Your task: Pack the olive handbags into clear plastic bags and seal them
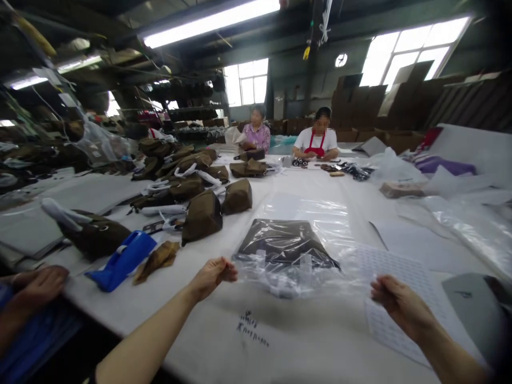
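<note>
A dark flat fabric bag (280, 237) lies inside a clear plastic bag (332, 213) on the white table in front of me. My left hand (216, 274) is closed beside the plastic's near left corner, fingertips curled together. Whether plastic is pinched in them is too blurred to tell. To the right, my right hand (396, 301) hovers over a printed sheet of small labels (400, 266), its fingers bent together near the plastic's right edge. What it holds, if anything, is hidden. Handwriting marks the tabletop between my forearms.
Several brown bags (202, 216) with wrapped handles crowd the left. A blue piece (124, 261) and a brown cloth (158, 261) lie nearer. Another person's hands (40, 288) rest at the left edge. Two people sit across the table. A grey object (472, 309) stands right.
</note>
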{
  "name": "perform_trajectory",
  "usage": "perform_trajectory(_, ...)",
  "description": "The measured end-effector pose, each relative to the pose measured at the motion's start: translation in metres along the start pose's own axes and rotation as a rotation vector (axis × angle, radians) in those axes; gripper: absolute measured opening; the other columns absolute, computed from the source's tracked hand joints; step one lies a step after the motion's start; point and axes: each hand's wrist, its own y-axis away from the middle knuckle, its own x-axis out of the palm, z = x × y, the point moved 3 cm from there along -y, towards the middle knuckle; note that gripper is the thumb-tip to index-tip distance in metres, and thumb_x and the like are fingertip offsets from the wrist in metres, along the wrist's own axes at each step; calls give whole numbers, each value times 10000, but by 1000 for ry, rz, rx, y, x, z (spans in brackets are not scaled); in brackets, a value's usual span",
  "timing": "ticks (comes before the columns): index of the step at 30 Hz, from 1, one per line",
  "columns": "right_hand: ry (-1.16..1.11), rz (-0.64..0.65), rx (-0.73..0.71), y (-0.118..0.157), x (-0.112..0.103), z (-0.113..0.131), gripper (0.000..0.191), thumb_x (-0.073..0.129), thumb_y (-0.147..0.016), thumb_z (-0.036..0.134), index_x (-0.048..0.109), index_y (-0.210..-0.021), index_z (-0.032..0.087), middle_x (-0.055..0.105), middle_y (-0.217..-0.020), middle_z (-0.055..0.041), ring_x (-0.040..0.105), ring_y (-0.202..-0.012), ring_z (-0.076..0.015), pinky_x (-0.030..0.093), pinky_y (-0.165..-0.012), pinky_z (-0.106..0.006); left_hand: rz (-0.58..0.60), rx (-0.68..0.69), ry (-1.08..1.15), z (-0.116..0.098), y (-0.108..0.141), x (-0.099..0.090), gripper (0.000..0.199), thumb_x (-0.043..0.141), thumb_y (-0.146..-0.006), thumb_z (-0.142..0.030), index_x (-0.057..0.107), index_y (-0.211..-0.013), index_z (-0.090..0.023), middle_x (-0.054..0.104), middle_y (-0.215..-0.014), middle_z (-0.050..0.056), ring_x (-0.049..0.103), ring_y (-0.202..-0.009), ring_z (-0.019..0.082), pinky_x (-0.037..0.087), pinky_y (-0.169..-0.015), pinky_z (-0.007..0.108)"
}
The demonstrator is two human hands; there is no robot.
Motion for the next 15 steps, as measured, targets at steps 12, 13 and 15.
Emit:
perform_trajectory(12, 830, 234, 26, 60, -52, -52, 647, 591, -590, 769, 708, -770, 159, 677, -767, -130, 617, -753, -309, 501, -764, -486, 354, -119, -511, 73, 73, -18, 265, 756, -655, -370, 733, -877, -226, 695, -989, 88, 577, -1051, 247, 390, -973, 363)
perform_trajectory(13, 928, 277, -59, 69, -34, -46, 623, 589, -619, 746, 715, -818, 169, 678, -849, -134, 610, -816, -320, 474, -816, -496, 398, -81, -594, 73, 73, -20, 270, 764, -646, -336, 729, -898, -245, 692, -1004, 81, 558, -1084, 250, 381, -983, 364)
perform_trajectory(15, 1080, 408, -291, 95, 17, -46, 512, 633, -690, 619, 681, -1010, 221, 630, -1079, -106, 561, -981, -314, 426, -902, -468, 477, 27, -785, 73, 74, -26, 211, 733, -682, -303, 729, -892, -281, 691, -1013, 68, 538, -1117, 248, 366, -1000, 375)
